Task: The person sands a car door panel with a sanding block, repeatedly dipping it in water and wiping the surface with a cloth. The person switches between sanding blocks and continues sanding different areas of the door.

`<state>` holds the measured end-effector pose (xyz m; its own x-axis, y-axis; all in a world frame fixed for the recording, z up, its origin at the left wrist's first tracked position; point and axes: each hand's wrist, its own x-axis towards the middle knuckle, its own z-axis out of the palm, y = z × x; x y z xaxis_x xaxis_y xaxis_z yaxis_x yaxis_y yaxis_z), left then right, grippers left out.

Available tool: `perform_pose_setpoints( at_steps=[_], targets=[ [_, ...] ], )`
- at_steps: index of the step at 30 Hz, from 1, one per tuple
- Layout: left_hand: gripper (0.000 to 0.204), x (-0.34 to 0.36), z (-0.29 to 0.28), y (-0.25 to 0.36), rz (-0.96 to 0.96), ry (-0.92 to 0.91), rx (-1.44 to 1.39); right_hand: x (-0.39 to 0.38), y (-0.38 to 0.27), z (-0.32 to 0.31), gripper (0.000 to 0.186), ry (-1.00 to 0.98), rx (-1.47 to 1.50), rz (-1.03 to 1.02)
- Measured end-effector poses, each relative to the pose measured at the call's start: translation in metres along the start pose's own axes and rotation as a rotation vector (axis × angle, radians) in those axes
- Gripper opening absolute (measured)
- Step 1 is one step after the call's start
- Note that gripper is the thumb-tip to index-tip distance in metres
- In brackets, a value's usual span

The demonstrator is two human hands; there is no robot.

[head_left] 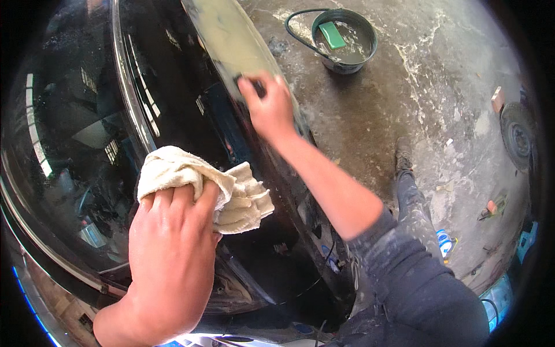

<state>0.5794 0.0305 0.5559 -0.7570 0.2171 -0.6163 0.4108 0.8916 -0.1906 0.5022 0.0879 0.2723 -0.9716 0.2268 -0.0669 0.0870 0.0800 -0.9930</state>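
From where I stand, the person is leaning over a glossy black car (277,254), with both hands busy. The left hand (173,231) has its fingers curled into a bunched cream cloth (173,165), gripping it above the dark bodywork. One end of the cloth bulges up over the knuckles, and the other spills out to the right in loose, crumpled folds.

The right hand (269,107) reaches farther out, arm stretched across the car's side, fingers closed around a dark piece (258,88) at the edge of a pale, dull greenish panel (228,34). That hand is blurred, so I can't fairly say what the piece is. The pale panel runs away along the car's edge, matt against the shiny black beside it. On the left, a curved light trim strip (128,87) borders the dark glass (63,127), which catches bright reflections.

Beyond the car, on the stained concrete floor (358,133), a black bucket (346,69) holds cloudy liquid, with a green block (332,35) in it and the hooped handle tipped out to the left. The person's dark sleeve (422,283) is dusted with pale specks, and a boot (403,156) is planted nearby. A tyre (516,136) sits toward the far right.
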Motion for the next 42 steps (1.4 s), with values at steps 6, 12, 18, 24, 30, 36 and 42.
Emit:
perform_pose_setpoints(
  at_steps=[6,12,18,24,30,36,42],
  targets=[
    [0.052,-0.003,0.004,-0.001,-0.003,0.047,-0.022,-0.007,0.033,0.017,0.032,0.005,0.113,0.015],
    [0.047,-0.005,0.005,0.0,0.003,0.043,0.043,0.016,0.016,0.024,0.031,-0.019,0.084,0.027],
    [0.048,-0.008,0.006,-0.001,-0.029,-0.031,0.013,0.023,0.014,0.028,0.03,-0.017,0.158,0.056],
    [0.046,-0.009,0.005,-0.003,-0.019,0.003,0.041,0.032,0.003,0.029,0.031,-0.074,0.137,0.047],
    [0.046,-0.009,0.004,0.0,-0.049,-0.084,0.06,0.032,-0.002,0.029,0.029,-0.095,0.24,0.074],
    [0.051,-0.007,0.005,0.003,-0.036,-0.1,0.24,0.043,0.0,0.035,0.031,-0.138,0.199,0.148],
    [0.051,-0.008,0.001,0.003,-0.055,-0.146,0.181,0.053,-0.007,0.038,0.032,-0.103,0.232,0.064]
  ],
)
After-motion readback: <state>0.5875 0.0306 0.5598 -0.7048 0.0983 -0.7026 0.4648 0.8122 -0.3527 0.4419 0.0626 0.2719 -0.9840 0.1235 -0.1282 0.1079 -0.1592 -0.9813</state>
